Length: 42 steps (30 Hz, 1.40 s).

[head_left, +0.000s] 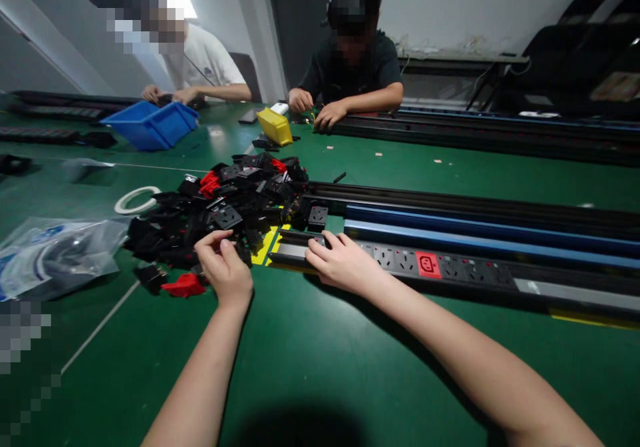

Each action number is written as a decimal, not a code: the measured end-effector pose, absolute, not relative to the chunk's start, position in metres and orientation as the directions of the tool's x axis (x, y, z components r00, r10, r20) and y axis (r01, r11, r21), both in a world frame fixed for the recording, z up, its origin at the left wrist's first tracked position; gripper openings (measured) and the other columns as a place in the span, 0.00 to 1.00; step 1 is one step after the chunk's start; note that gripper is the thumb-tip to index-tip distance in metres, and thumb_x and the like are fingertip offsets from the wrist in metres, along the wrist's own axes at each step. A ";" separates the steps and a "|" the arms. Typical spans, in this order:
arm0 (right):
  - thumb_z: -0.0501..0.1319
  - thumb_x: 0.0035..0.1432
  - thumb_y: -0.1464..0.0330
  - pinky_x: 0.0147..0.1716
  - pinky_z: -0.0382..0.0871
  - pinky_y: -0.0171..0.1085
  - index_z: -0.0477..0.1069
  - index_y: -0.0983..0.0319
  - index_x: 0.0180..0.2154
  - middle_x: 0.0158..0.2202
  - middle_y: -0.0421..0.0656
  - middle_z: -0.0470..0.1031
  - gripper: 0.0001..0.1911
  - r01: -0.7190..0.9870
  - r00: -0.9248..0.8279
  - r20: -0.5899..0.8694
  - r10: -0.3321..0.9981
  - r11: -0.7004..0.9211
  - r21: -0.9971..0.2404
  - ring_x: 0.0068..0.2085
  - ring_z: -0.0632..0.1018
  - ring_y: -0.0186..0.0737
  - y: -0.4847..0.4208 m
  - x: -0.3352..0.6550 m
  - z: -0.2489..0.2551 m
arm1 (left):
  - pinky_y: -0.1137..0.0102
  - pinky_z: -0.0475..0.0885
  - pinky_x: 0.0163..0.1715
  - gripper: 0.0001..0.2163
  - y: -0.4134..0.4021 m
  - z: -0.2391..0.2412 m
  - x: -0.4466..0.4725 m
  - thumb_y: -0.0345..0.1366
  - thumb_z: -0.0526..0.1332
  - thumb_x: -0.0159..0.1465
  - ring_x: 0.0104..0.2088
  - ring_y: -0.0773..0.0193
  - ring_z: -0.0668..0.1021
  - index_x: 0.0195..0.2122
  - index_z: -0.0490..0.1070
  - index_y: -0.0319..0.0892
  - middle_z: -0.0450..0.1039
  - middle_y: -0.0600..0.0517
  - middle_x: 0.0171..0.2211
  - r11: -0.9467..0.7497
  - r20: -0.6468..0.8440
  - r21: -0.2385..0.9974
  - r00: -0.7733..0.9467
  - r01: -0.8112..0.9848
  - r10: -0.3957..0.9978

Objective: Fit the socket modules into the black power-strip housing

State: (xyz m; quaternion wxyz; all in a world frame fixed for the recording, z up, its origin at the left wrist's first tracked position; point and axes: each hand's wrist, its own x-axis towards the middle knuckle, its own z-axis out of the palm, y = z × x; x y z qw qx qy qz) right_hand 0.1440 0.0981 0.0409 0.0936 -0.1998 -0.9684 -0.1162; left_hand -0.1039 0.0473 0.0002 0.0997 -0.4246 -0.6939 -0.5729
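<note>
My right hand (345, 261) rests on a long black power strip rail (293, 250), its fingers bent over a black socket module in the channel and partly hiding it. Right of the fingers, several black socket modules (405, 260) and one red socket module (429, 265) sit in a row in the rail. My left hand (225, 270) is at the near edge of a pile of loose socket modules (227, 217). Its fingers are loosely curled, thumb and forefinger apart, and nothing shows between them. A red module (184, 285) lies just left of that hand.
Blue rails (450, 233) and black rails (425, 200) lie behind the strip. A tape roll (137, 200) and a plastic bag (60, 257) are at left. Farther back stand a blue bin (150, 127) and a yellow bin (275, 127). Two people work across the green table (310, 373).
</note>
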 end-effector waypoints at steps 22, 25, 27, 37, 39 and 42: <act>0.57 0.67 0.65 0.56 0.71 0.55 0.75 0.67 0.40 0.39 0.52 0.79 0.12 0.475 -0.869 0.242 0.432 0.864 0.167 0.60 0.74 0.63 0.097 0.142 0.035 | 0.67 0.77 0.36 0.14 0.050 0.001 -0.104 0.22 0.53 0.56 0.38 0.60 0.80 0.42 0.70 0.40 0.76 0.50 0.36 -0.070 0.513 0.809 -0.645 0.583 0.567; 0.57 0.67 0.65 0.55 0.72 0.54 0.75 0.68 0.40 0.39 0.52 0.79 0.12 0.472 -0.873 0.231 0.430 0.865 0.173 0.60 0.74 0.64 0.097 0.142 0.036 | 0.64 0.76 0.46 0.14 0.048 0.002 -0.102 0.22 0.53 0.57 0.40 0.60 0.81 0.41 0.71 0.41 0.79 0.50 0.37 -0.035 0.519 0.773 -0.600 0.634 0.609; 0.57 0.67 0.65 0.55 0.72 0.54 0.75 0.68 0.40 0.39 0.52 0.80 0.13 0.472 -0.874 0.227 0.431 0.864 0.176 0.60 0.73 0.65 0.097 0.142 0.037 | 0.63 0.75 0.48 0.15 0.047 0.003 -0.101 0.22 0.53 0.58 0.41 0.60 0.82 0.42 0.72 0.41 0.80 0.49 0.39 -0.042 0.510 0.769 -0.572 0.638 0.642; 0.57 0.68 0.65 0.55 0.72 0.54 0.75 0.68 0.40 0.39 0.53 0.80 0.13 0.470 -0.875 0.222 0.430 0.865 0.177 0.60 0.74 0.64 0.097 0.141 0.036 | 0.65 0.74 0.50 0.18 0.046 0.008 -0.098 0.26 0.55 0.62 0.50 0.59 0.81 0.50 0.74 0.46 0.81 0.51 0.50 0.049 0.442 0.717 -0.508 0.695 0.739; 0.57 0.68 0.65 0.55 0.72 0.54 0.75 0.67 0.40 0.39 0.53 0.80 0.12 0.470 -0.875 0.227 0.427 0.863 0.185 0.60 0.74 0.64 0.097 0.142 0.036 | 0.67 0.74 0.44 0.17 0.045 0.011 -0.097 0.27 0.55 0.62 0.50 0.59 0.81 0.51 0.73 0.47 0.80 0.52 0.51 0.090 0.426 0.709 -0.526 0.700 0.736; 0.57 0.67 0.66 0.55 0.72 0.54 0.74 0.67 0.40 0.38 0.53 0.80 0.12 0.466 -0.876 0.238 0.419 0.862 0.201 0.59 0.75 0.63 0.097 0.142 0.035 | 0.69 0.70 0.34 0.17 0.044 0.014 -0.096 0.30 0.57 0.63 0.40 0.61 0.81 0.53 0.73 0.49 0.80 0.55 0.52 0.162 0.399 0.673 -0.538 0.722 0.743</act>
